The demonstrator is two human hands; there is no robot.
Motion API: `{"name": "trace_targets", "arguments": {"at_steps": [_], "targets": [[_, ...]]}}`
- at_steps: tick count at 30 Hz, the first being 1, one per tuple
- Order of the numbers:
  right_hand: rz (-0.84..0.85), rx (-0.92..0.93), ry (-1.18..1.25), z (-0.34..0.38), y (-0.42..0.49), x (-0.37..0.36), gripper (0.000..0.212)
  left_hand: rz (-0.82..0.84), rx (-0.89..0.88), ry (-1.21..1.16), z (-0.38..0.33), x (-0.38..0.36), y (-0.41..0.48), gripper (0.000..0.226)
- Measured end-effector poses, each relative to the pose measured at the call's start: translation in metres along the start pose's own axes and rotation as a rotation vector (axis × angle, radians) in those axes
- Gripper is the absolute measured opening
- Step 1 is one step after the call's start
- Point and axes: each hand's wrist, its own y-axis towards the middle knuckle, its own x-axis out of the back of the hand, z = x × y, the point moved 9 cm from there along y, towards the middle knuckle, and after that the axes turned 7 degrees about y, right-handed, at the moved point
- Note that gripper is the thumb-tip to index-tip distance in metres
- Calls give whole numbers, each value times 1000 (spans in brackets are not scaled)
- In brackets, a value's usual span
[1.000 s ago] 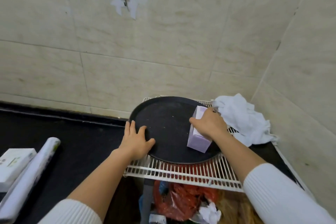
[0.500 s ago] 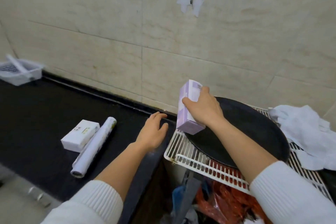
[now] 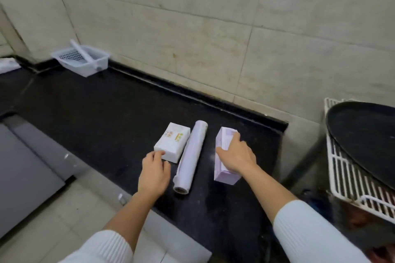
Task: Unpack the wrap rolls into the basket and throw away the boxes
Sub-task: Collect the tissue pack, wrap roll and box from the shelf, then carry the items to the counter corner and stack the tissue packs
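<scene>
A pale purple box (image 3: 224, 137) lies on the black counter (image 3: 106, 113), and my right hand (image 3: 236, 156) grips it from above. Left of it lies a loose wrap roll (image 3: 190, 156), pointing away from me. A white box (image 3: 172, 141) with orange and green print sits left of the roll. My left hand (image 3: 154, 174) hovers open at the near corner of the white box, fingertips touching it. A white plastic basket (image 3: 85, 61) stands far left against the wall with one roll (image 3: 82, 51) leaning in it.
At the right stands a white wire rack (image 3: 350, 179) carrying a round black tray (image 3: 363, 141). Tiled wall runs behind the counter. A grey appliance (image 3: 23, 168) and pale floor tiles lie at lower left, below the counter's front edge.
My right hand lifted the purple box off the black tray and carried it left onto the counter beside the roll. My left hand left the tray and reached the white box. The view swung left.
</scene>
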Motion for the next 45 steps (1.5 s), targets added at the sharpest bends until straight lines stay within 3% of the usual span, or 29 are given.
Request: {"name": "trace_targets", "arguments": {"at_steps": [7, 16, 19, 22, 26, 29, 32, 36, 39, 45], "targets": [[29, -200, -101, -19, 8, -91, 78, 364, 33, 285, 103, -50, 30, 64], [-7, -329, -150, -21, 12, -115, 81, 446, 2, 375, 120, -86, 40, 75], [-103, -265, -181, -4, 10, -101, 78, 489, -27, 423, 124, -86, 42, 78], [-225, -90, -90, 29, 12, -87, 71, 496, -36, 435, 120, -81, 42, 80], [-19, 4, 100, 62, 20, -118, 62, 269, 139, 81, 100, -49, 61, 71], [140, -136, 55, 59, 25, -153, 89, 147, 105, -67, 65, -33, 91, 66], [191, -237, -14, 48, 30, -172, 108, 280, -35, 81, 33, -46, 112, 62], [220, -298, -13, 32, 34, -183, 95, 495, -63, 293, 26, -74, 121, 83], [251, -319, 56, 24, 38, -187, 67, 523, -32, 236, 27, -79, 125, 97], [198, -330, 251, 41, 59, -190, 65, 454, 84, 15, 66, -47, 151, 98]]}}
